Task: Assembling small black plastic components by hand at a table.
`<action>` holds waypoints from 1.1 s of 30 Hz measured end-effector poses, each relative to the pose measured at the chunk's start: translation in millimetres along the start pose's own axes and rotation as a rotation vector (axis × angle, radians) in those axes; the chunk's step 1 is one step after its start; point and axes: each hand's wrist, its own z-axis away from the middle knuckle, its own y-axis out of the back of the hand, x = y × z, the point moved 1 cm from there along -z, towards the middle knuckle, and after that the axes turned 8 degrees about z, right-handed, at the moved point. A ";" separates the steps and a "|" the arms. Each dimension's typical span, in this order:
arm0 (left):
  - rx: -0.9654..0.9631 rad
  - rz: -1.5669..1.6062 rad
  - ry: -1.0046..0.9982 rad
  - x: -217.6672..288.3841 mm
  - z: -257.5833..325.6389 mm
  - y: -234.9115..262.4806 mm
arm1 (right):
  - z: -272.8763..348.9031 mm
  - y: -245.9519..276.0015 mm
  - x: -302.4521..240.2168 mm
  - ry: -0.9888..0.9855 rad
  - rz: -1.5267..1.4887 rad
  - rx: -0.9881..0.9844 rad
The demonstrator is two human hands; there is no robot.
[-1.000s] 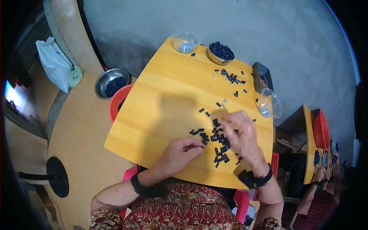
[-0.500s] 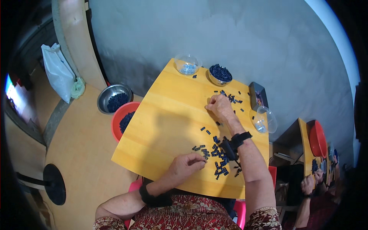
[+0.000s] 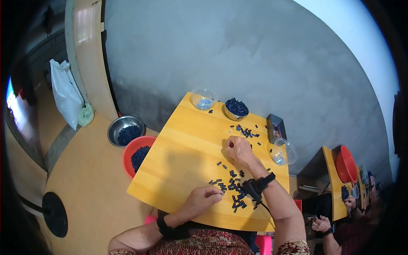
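Note:
A yellow wooden table [image 3: 187,153] carries many small black parts [image 3: 233,191] scattered near its front edge and a few more black parts [image 3: 248,131] farther back. My right hand [image 3: 238,151] reaches out over the middle of the table, fingers curled shut, just short of the far scatter; whether it holds a part is hidden. My left hand [image 3: 206,197] rests at the near pile with fingers bent over the pieces. Both wrists wear black bands.
At the table's back stand a clear bowl [image 3: 203,100], a metal bowl of black parts [image 3: 236,108], a dark box [image 3: 275,127] and another clear bowl [image 3: 282,152]. A steel bowl [image 3: 124,131] and red basin [image 3: 137,155] sit left. Another person works at a table on the right [image 3: 335,191].
My right hand went from the near pile out toward the far scatter, then drew back a little toward the table's middle. My left hand stayed by the near pile.

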 end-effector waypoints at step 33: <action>-0.164 -0.018 -0.267 105.7 25.0 -90.1 | 227.7 114.2 -39.0 -0.076 -1.018 0.421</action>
